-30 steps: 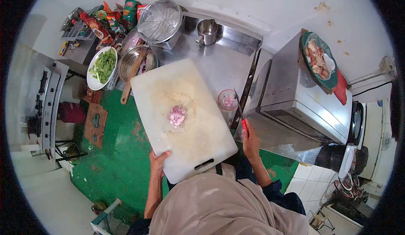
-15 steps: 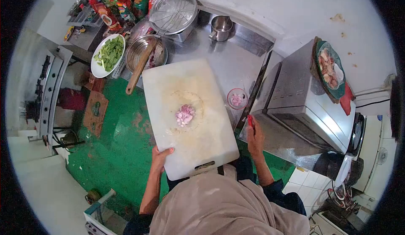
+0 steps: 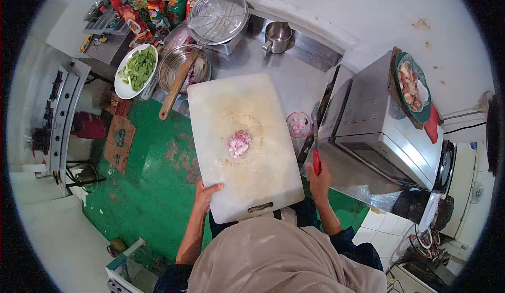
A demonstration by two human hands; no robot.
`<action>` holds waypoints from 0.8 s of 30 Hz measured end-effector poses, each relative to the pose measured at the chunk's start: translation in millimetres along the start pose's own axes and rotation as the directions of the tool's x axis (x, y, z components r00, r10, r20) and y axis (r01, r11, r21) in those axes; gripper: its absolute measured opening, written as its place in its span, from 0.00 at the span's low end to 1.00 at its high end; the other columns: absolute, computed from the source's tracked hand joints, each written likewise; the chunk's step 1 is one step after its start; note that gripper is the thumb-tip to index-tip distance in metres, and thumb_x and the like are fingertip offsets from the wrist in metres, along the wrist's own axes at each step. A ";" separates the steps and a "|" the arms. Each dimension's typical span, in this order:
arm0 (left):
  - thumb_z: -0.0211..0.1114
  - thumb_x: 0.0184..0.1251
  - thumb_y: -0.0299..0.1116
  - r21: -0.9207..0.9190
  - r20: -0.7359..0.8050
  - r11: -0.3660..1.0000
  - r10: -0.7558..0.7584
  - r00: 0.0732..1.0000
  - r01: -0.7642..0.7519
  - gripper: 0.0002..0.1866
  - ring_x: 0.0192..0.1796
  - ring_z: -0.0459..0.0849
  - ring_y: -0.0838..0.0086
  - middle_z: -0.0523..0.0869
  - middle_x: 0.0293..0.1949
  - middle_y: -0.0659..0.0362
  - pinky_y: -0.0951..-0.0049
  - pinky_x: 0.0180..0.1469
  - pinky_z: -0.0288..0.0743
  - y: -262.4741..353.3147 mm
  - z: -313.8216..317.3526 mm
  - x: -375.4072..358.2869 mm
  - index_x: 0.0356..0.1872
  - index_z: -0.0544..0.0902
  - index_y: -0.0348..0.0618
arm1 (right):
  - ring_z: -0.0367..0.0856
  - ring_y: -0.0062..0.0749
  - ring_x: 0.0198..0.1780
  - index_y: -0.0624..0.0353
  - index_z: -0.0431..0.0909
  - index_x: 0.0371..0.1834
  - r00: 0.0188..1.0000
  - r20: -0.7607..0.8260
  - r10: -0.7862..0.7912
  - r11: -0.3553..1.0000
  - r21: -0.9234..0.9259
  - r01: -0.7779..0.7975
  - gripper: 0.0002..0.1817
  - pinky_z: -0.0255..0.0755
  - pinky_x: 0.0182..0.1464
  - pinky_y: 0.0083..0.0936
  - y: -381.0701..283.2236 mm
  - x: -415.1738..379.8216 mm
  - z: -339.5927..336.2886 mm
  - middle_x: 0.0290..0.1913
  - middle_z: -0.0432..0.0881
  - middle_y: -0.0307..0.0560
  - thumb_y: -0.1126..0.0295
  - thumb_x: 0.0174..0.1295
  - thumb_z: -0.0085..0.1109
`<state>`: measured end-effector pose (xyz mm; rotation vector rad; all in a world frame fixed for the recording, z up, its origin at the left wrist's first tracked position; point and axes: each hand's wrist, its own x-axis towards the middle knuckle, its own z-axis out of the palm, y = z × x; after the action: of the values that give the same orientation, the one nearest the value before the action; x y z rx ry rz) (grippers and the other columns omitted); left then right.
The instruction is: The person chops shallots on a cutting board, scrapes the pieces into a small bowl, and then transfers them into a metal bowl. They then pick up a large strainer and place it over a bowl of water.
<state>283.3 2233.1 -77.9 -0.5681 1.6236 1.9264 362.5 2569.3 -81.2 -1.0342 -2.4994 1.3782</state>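
My left hand point(image 3: 204, 195) grips the lower left edge of a white cutting board point(image 3: 221, 103), thumb on top and fingers underneath. A small heap of chopped pinkish shallots point(image 3: 239, 144) lies near the middle of the board. To the right of the board, my right hand point(image 3: 319, 180) is closed around the red handle of a knife point(image 3: 316, 161), its blade pointing up and away. Just left of the blade, a small clear bowl point(image 3: 298, 125) holds more chopped pinkish pieces and touches or nearly touches the board's right edge.
Behind the board are a steel pot point(image 3: 176, 66) with a wooden-handled strainer, a large sieve point(image 3: 218, 16), a steel cup point(image 3: 278, 36) and a white plate of greens point(image 3: 138, 71). A silver oven-like appliance point(image 3: 379, 135) stands at right, with a green plate of food point(image 3: 413, 85) on top.
The board, with my left hand on it, has shifted slightly right. The knife in my right hand now shows its blade, turned upward beside the small bowl.
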 end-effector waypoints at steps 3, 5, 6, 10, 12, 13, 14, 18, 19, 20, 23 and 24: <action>0.72 0.41 0.29 0.008 0.015 1.000 -0.011 1.000 0.011 0.27 0.36 0.84 0.65 0.84 0.38 0.52 0.62 0.42 0.79 6.1 -1.8 -0.4 0.48 0.76 0.33 | 0.79 0.28 0.31 0.62 0.70 0.56 0.991 0.058 0.117 0.985 0.122 -0.124 0.25 0.73 0.30 0.28 7.3 -7.9 8.7 0.31 0.80 0.48 0.61 0.59 0.62; 0.72 0.40 0.30 0.057 0.009 0.998 -0.013 1.000 0.012 0.27 0.36 0.84 0.66 0.84 0.38 0.52 0.63 0.41 0.79 10.9 -3.8 -0.8 0.47 0.77 0.33 | 0.79 0.24 0.30 0.62 0.71 0.54 0.993 0.062 0.098 0.962 0.249 -0.111 0.23 0.72 0.26 0.27 27.4 -10.8 23.7 0.33 0.80 0.47 0.63 0.59 0.63; 0.72 0.40 0.30 0.049 0.018 0.999 -0.009 1.000 0.008 0.28 0.36 0.84 0.66 0.84 0.38 0.52 0.63 0.41 0.79 12.6 -4.9 -1.2 0.47 0.77 0.33 | 0.79 0.26 0.31 0.62 0.71 0.53 0.994 0.023 0.108 0.944 0.310 -0.110 0.22 0.73 0.29 0.27 24.8 -12.0 26.5 0.35 0.80 0.47 0.64 0.58 0.63; 0.73 0.40 0.31 0.047 0.044 0.999 -0.010 0.999 0.008 0.28 0.36 0.84 0.66 0.84 0.38 0.52 0.64 0.41 0.79 20.1 -7.5 -1.3 0.47 0.77 0.33 | 0.79 0.32 0.39 0.62 0.71 0.52 0.969 -0.245 -0.034 0.978 0.191 0.082 0.21 0.73 0.41 0.31 14.1 3.1 34.4 0.42 0.80 0.48 0.67 0.57 0.64; 0.72 0.42 0.30 0.054 0.058 0.998 -0.016 0.998 0.012 0.26 0.37 0.84 0.67 0.84 0.39 0.53 0.65 0.42 0.79 21.8 -11.3 0.3 0.47 0.77 0.33 | 0.79 0.36 0.44 0.62 0.70 0.52 0.933 -0.359 -0.015 0.993 0.105 0.056 0.22 0.71 0.48 0.32 -10.3 28.3 35.7 0.45 0.80 0.49 0.67 0.57 0.64; 0.71 0.44 0.28 0.058 0.070 0.998 -0.015 0.997 0.010 0.24 0.37 0.84 0.67 0.84 0.39 0.54 0.65 0.43 0.78 22.0 -16.9 2.8 0.46 0.78 0.34 | 0.78 0.39 0.48 0.62 0.70 0.52 0.913 -0.395 0.105 0.986 0.162 -0.043 0.22 0.69 0.51 0.33 -31.6 42.0 37.8 0.46 0.79 0.50 0.68 0.56 0.65; 0.71 0.46 0.26 0.058 0.079 0.998 -0.011 0.997 0.007 0.22 0.38 0.84 0.68 0.84 0.40 0.54 0.66 0.44 0.78 21.0 -20.4 5.0 0.46 0.79 0.34 | 0.78 0.40 0.48 0.62 0.70 0.52 0.920 -0.383 0.077 0.990 0.142 -0.024 0.22 0.70 0.51 0.33 -24.1 58.9 42.9 0.46 0.80 0.51 0.68 0.55 0.65; 0.72 0.41 0.30 0.090 0.098 0.996 -0.005 0.995 -0.004 0.26 0.35 0.84 0.67 0.84 0.38 0.53 0.64 0.41 0.79 21.2 -27.1 12.4 0.47 0.77 0.33 | 0.80 0.46 0.46 0.61 0.70 0.52 0.926 -0.376 0.027 1.000 0.014 -0.023 0.23 0.71 0.48 0.36 1.9 104.7 61.5 0.44 0.80 0.56 0.68 0.54 0.64; 0.71 0.42 0.29 0.096 0.105 0.995 -0.012 0.994 0.002 0.26 0.35 0.84 0.66 0.84 0.38 0.53 0.64 0.41 0.79 21.7 -28.9 13.6 0.46 0.77 0.33 | 0.81 0.48 0.45 0.61 0.70 0.52 0.923 -0.383 0.027 0.999 -0.030 -0.041 0.23 0.72 0.46 0.37 -0.1 109.5 63.7 0.44 0.81 0.57 0.68 0.54 0.64; 0.71 0.42 0.29 0.101 0.111 0.995 -0.020 0.994 0.009 0.25 0.35 0.84 0.66 0.84 0.38 0.53 0.64 0.40 0.79 22.4 -30.8 14.7 0.46 0.78 0.33 | 0.81 0.48 0.44 0.61 0.70 0.53 0.923 -0.383 0.019 1.000 -0.011 -0.026 0.23 0.72 0.46 0.38 -1.2 112.6 64.2 0.43 0.81 0.57 0.67 0.55 0.63; 0.71 0.43 0.28 0.135 0.123 0.990 -0.044 0.991 0.027 0.24 0.35 0.84 0.67 0.84 0.37 0.53 0.65 0.40 0.79 23.8 -35.1 18.0 0.46 0.78 0.34 | 0.81 0.50 0.41 0.61 0.70 0.53 0.913 -0.407 -0.010 1.000 -0.014 0.005 0.22 0.73 0.43 0.40 -1.0 118.2 61.5 0.42 0.81 0.58 0.66 0.56 0.62; 0.71 0.43 0.28 0.139 0.138 0.990 -0.056 0.989 0.036 0.24 0.35 0.84 0.67 0.84 0.37 0.54 0.65 0.40 0.79 24.5 -36.8 19.6 0.46 0.78 0.34 | 0.81 0.50 0.41 0.60 0.70 0.53 0.904 -0.428 -0.026 0.999 -0.051 0.005 0.21 0.73 0.43 0.40 -2.1 119.0 62.2 0.41 0.81 0.58 0.66 0.57 0.61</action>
<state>251.4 2196.8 -78.6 -0.4006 1.6218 1.7646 246.1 2596.7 -142.2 -1.1742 -2.2146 0.9565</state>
